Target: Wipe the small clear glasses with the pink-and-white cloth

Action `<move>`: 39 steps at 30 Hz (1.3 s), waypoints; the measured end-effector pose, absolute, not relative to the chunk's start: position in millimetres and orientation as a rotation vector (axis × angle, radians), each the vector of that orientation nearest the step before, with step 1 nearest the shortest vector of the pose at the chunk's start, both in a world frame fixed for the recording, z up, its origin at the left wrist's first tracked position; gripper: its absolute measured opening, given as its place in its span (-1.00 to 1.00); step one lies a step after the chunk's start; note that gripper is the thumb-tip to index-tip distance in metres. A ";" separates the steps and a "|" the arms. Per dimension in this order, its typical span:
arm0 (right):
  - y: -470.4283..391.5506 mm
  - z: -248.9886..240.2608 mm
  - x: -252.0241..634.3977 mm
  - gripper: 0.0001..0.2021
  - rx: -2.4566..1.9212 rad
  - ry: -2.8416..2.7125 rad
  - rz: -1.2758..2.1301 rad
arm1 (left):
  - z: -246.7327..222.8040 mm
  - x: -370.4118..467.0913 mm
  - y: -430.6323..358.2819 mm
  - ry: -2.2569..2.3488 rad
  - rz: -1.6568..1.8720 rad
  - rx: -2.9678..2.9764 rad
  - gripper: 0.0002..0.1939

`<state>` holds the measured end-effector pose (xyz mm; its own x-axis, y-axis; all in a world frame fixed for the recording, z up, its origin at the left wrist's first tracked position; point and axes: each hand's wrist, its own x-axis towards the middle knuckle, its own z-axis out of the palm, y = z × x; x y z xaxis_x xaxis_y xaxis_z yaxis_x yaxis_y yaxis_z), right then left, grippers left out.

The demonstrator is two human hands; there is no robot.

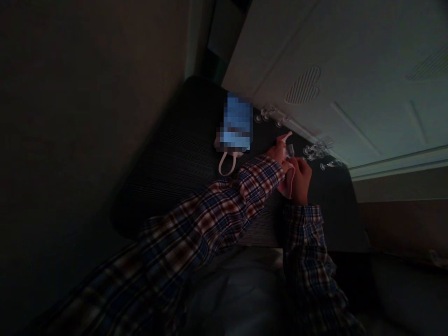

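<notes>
In dim light, both my hands are together over the right part of a dark table. My left hand [278,154] is closed on a pink cloth [287,185], which hangs below the fingers and sticks out above them. A small clear glass [290,150] shows between the hands, its lower part hidden by fingers and cloth. My right hand [301,177] is closed, its fingertips at the glass and against the cloth edge. Several small stemmed glasses [317,148] lie just beyond my right hand.
The dark table [168,154] meets a pale panel [303,86] with a ribbed heart relief at its far side. More small glasses [266,113] lie along that edge. Left of my hands a stand with a light loop handle [227,164] carries a pixelated blue screen [238,116].
</notes>
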<state>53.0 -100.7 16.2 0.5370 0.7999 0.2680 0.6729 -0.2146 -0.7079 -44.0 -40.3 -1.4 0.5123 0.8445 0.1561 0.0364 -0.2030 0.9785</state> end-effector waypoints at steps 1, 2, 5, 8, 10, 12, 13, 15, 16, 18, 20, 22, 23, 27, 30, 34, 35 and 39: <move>-100.8 16.0 53.1 -0.69 -1.953 -1.193 0.202 | -1.5 -44.2 -39.8 0.772 0.873 1.624 -0.51; -100.8 15.9 53.2 -0.69 -1.953 -1.193 0.205 | -1.2 -44.5 -39.5 0.777 0.857 1.633 -0.51; -100.7 15.5 53.6 -0.69 -1.946 -1.209 0.190 | 1.2 -46.1 -39.3 0.770 0.844 1.631 -0.49; -100.4 15.8 54.0 -0.69 -1.941 -1.211 0.195 | 3.8 -47.4 -39.7 0.758 0.852 1.628 -0.47; -100.3 15.9 54.5 -0.69 -1.946 -1.211 0.197 | 5.0 -47.8 -39.6 0.767 0.840 1.631 -0.48; -100.3 15.8 55.3 -0.69 -1.955 -1.217 0.187 | 5.6 -47.7 -39.2 0.783 0.815 1.642 -0.48; -100.3 15.7 55.8 -0.68 -1.958 -1.223 0.182 | 5.8 -47.6 -38.9 0.790 0.805 1.652 -0.48; -100.3 15.6 56.3 -0.68 -1.962 -1.231 0.178 | 5.8 -47.5 -38.5 0.796 0.797 1.669 -0.48; -100.3 15.6 56.3 -0.68 -1.962 -1.231 0.178 | 5.7 -47.4 -38.4 0.796 0.798 1.673 -0.48; -100.2 16.0 55.7 -0.68 -1.957 -1.231 0.185 | 5.5 -47.6 -38.5 0.791 0.803 1.668 -0.49; -100.0 16.6 54.8 -0.69 -1.948 -1.224 0.191 | 5.4 -48.0 -38.7 0.788 0.803 1.666 -0.51; -99.8 17.2 54.0 -0.69 -1.941 -1.223 0.194 | 5.5 -48.4 -38.9 0.784 0.809 1.661 -0.52; -99.7 17.4 53.7 -0.70 -1.942 -1.226 0.196 | 5.6 -48.5 -38.9 0.782 0.815 1.654 -0.52; -99.4 17.2 53.9 -0.70 -1.943 -1.223 0.194 | 5.7 -47.8 -38.1 0.784 0.804 1.649 -0.50; -99.4 16.6 54.3 -0.69 -1.944 -1.217 0.191 | 5.0 -46.4 -37.1 0.791 0.777 1.676 -0.49; -99.7 16.7 53.8 -0.69 -1.934 -1.214 0.212 | 3.3 -45.5 -37.3 0.805 0.795 1.692 -0.49; -99.8 16.8 53.5 -0.69 -1.935 -1.213 0.209 | 2.9 -45.6 -37.5 0.807 0.804 1.695 -0.49; -99.8 17.4 52.7 -0.69 -1.954 -1.216 0.197 | 2.6 -46.7 -37.2 0.783 0.815 1.686 -0.49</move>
<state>52.7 -99.8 17.4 0.5239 0.8084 0.2685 0.6824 -0.2097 -0.7003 -46.7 -37.2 2.6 0.5526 0.8224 0.1354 0.1026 -0.2283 0.9682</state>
